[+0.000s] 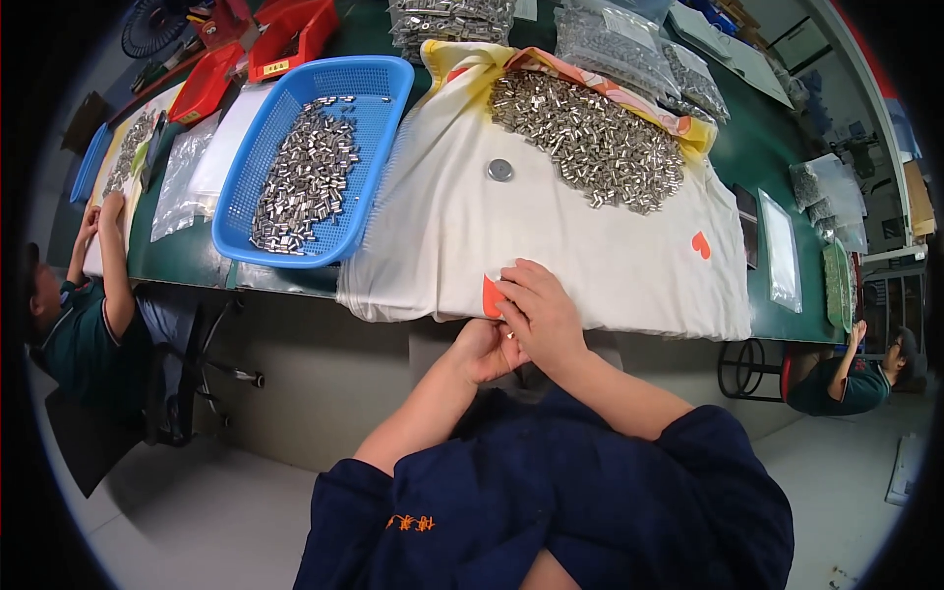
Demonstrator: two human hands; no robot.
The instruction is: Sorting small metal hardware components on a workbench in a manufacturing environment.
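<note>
At the front edge of the cloth-covered table, my two hands meet. My left hand (482, 352) is palm up with curled fingers, and a tiny shiny bit shows at its fingertips, too small to name. Over it bends my right hand (547, 313), its fingers curved against the cloth beside a red heart print; whatever its fingertips pinch is hidden. Beneath the hands hangs the white cloth (442, 246). Farther back on the cloth lies a big heap of short silvery metal cylinders (600, 143). A round grey metal disc (500, 170) rests left of the heap.
A blue plastic basket (388, 98) with more metal cylinders stands to the left. Red bins (313, 29) and bags of metal parts (610, 44) line the back. One person (88, 324) sits at far left, another (854, 379) at far right. A clear bag (780, 251) lies on the right.
</note>
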